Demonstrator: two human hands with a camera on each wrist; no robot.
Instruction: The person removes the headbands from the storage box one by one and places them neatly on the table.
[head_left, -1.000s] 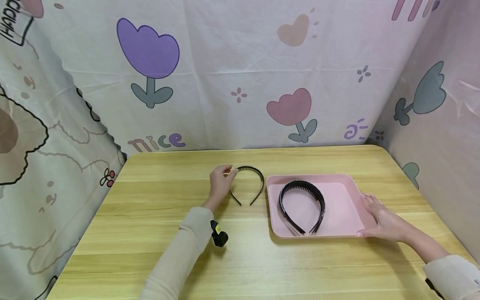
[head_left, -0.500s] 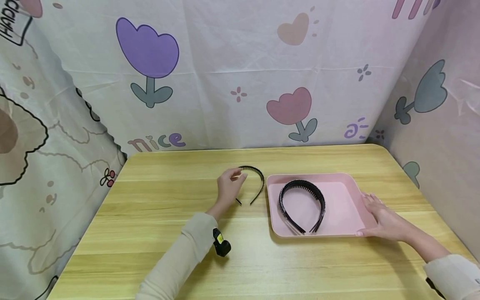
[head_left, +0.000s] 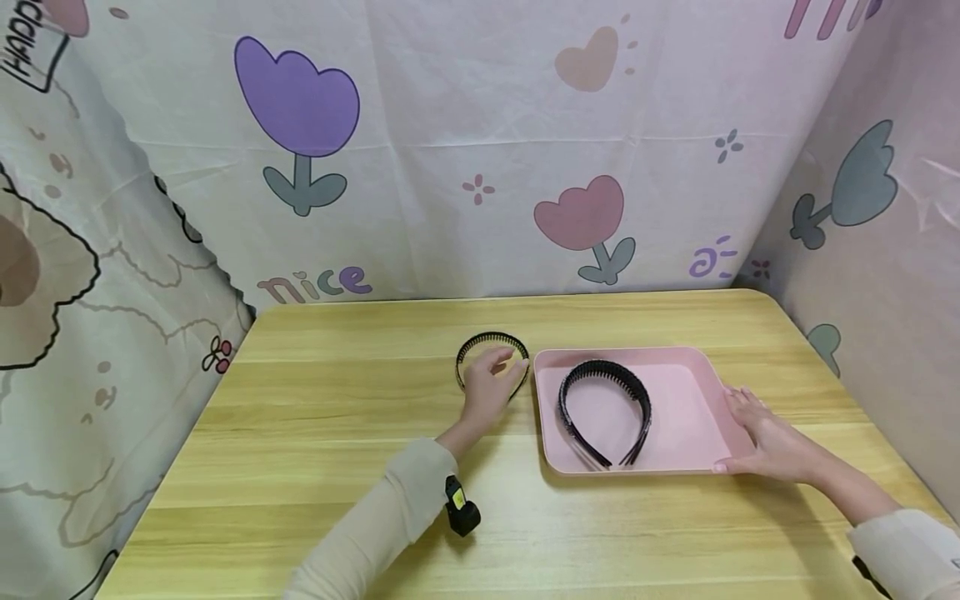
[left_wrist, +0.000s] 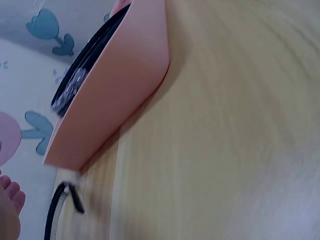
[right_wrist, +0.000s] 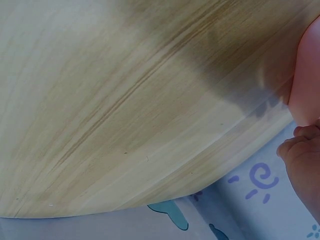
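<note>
A thin black toothed headband (head_left: 492,337) lies on the table, left of a pink tray (head_left: 690,408). Over its right side is my left hand (head_left: 487,392), thumb and fingers loosely bent with a gap between them, hiding part of the band. The left wrist view has the fingers (left_wrist: 14,194) at its left edge, apart from the headband (left_wrist: 52,212). My right hand (head_left: 772,437) rests against the tray's right side, fingers spread along the wall and thumb near the front corner. Black toothed headbands (head_left: 603,371) lie together in the tray's left half.
The light wooden table (head_left: 315,433) carries the tray and headbands. A printed cloth (head_left: 427,225) hangs behind it, with more cloth at both sides. A small black device (head_left: 462,510) is strapped at my left cuff.
My left hand has moved rightward across the thin headband, from its left side to its right side. The headband, the tray and my right hand stay in place.
</note>
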